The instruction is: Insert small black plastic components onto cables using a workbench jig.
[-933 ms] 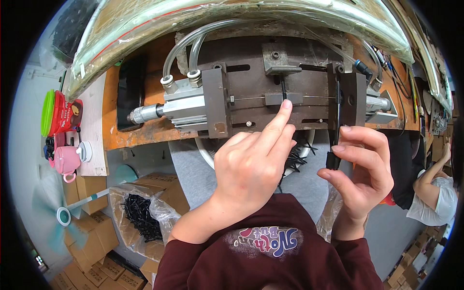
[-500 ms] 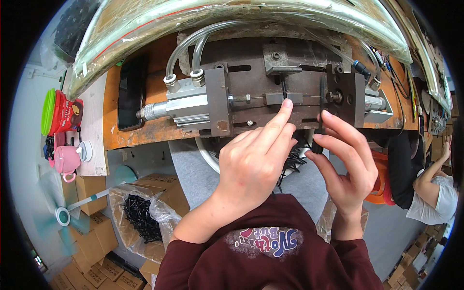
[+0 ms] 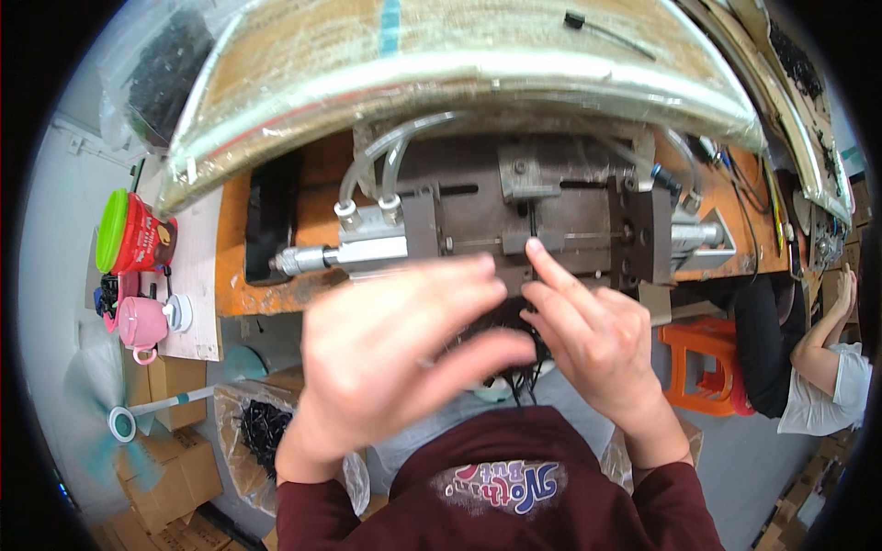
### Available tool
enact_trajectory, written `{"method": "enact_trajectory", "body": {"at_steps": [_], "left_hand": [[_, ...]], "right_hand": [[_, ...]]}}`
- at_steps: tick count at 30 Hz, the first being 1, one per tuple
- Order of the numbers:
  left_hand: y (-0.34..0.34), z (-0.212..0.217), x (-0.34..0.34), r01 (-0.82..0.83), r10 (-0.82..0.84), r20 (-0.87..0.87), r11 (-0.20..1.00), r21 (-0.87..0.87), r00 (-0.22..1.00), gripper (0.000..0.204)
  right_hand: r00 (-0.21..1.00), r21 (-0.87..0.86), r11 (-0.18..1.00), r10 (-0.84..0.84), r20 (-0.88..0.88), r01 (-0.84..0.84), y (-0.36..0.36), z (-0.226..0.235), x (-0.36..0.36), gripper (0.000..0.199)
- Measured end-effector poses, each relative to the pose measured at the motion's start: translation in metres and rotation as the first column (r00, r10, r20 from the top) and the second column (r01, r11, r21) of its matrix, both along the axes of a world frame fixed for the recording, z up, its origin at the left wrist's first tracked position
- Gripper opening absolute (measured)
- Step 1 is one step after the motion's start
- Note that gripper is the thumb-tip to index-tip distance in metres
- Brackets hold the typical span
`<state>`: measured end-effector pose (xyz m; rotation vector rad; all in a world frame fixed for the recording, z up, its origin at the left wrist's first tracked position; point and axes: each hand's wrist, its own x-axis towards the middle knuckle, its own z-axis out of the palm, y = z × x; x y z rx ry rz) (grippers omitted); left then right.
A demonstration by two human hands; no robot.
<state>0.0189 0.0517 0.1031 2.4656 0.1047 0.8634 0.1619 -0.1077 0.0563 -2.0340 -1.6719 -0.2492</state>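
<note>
Your right hand [image 3: 597, 344], index finger extended, tip touching the metal press fixture [image 3: 542, 225] on the desk [image 3: 276, 285], your left hand [image 3: 395, 354] blurred, fingers spread, holding nothing visible, black parts [image 3: 514, 354] bunched beneath both palms.

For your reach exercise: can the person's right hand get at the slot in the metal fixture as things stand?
Probably yes: the right hand already has its forefinger tip at the slot in the metal fixture, with nothing between them; the blurred left hand sits lower, aside.
</note>
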Motion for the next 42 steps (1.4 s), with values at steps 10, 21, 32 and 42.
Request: {"method": "enact_trajectory", "body": {"at_steps": [10, 21, 32, 42], "left_hand": [[0.188, 0.040, 0.159, -0.400, 0.384, 0.136, 0.777, 0.486, 0.913, 0.066], [0.242, 0.033, 0.253, -0.289, 0.554, -0.103, 0.573, 0.767, 0.826, 0.053], [0.237, 0.047, 0.218, -0.156, 0.429, -0.186, 0.646, 0.747, 0.884, 0.017], [0.173, 0.041, 0.121, -0.041, 0.055, -0.012, 0.859, 0.510, 0.998, 0.022]], "right_hand": [[0.997, 0.014, 0.998, 0.058, -0.053, -0.058, 0.003, 0.023, -0.002, 0.022], [0.951, 0.318, 0.909, -0.302, 0.058, 0.269, 0.091, 0.081, 0.142, 0.035], [0.966, 0.292, 0.938, -0.118, -0.232, 0.185, 0.085, 0.081, 0.135, 0.019], [0.962, 0.213, 0.963, 0.206, -0.177, -0.166, -0.022, 0.032, 0.027, 0.033]]}}
